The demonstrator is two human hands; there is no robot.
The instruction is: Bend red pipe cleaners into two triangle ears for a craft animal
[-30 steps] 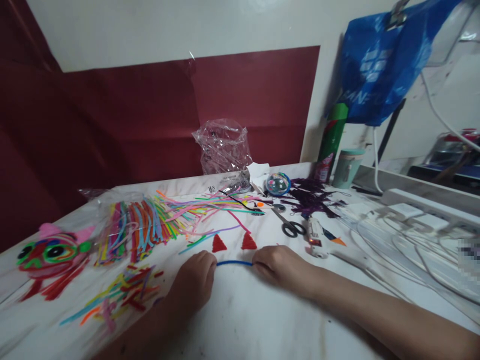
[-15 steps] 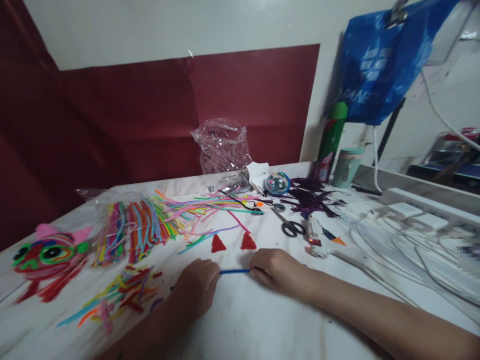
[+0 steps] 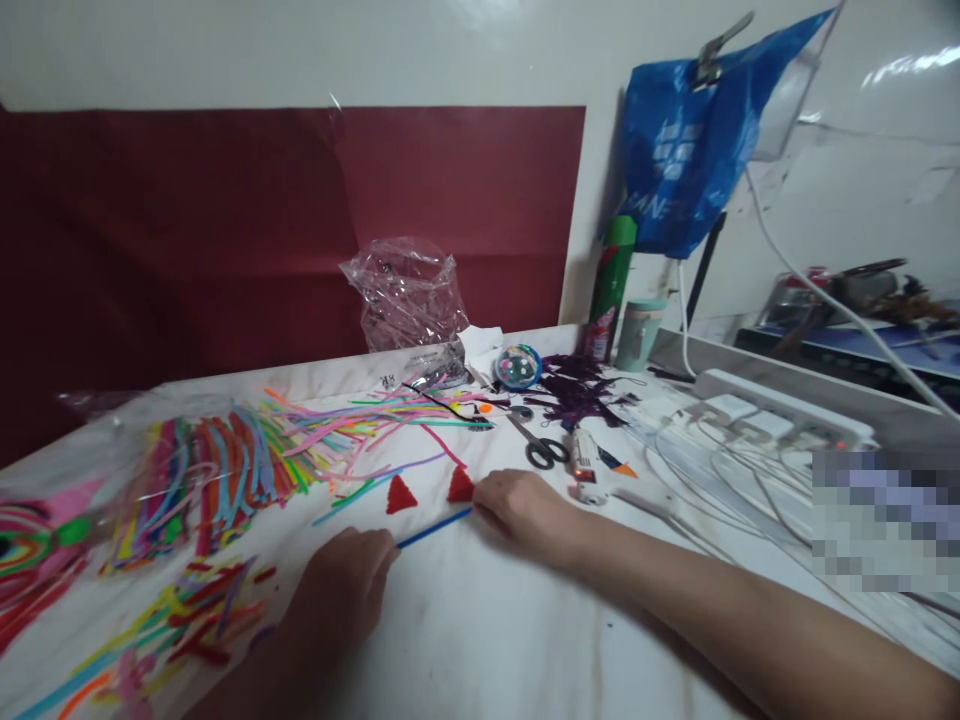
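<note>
A blue pipe cleaner (image 3: 435,527) stretches between my two hands, just above or on the white tabletop. My left hand (image 3: 346,572) is closed on its left end, and my right hand (image 3: 517,512) pinches the other end, a little higher in the picture. Two red fuzzy triangles lie beyond it: the left triangle (image 3: 401,495) is in full sight, while the right triangle (image 3: 459,486) touches or sits right beside my right knuckles. My fingertips are mostly hidden behind the backs of the hands.
Bundled pipe cleaners (image 3: 217,470) and cut pieces (image 3: 187,630) lie at left, near a colourful fuzzy face (image 3: 45,550). Black-handled scissors (image 3: 546,450), a glue gun (image 3: 600,480) and purple strands (image 3: 577,388) lie beyond my right hand. White cables lead to a power strip (image 3: 780,400).
The view has turned right, so everything sits further left. The blue pipe cleaner, level before, now slants up toward my right hand, which has come close to the right triangle.
</note>
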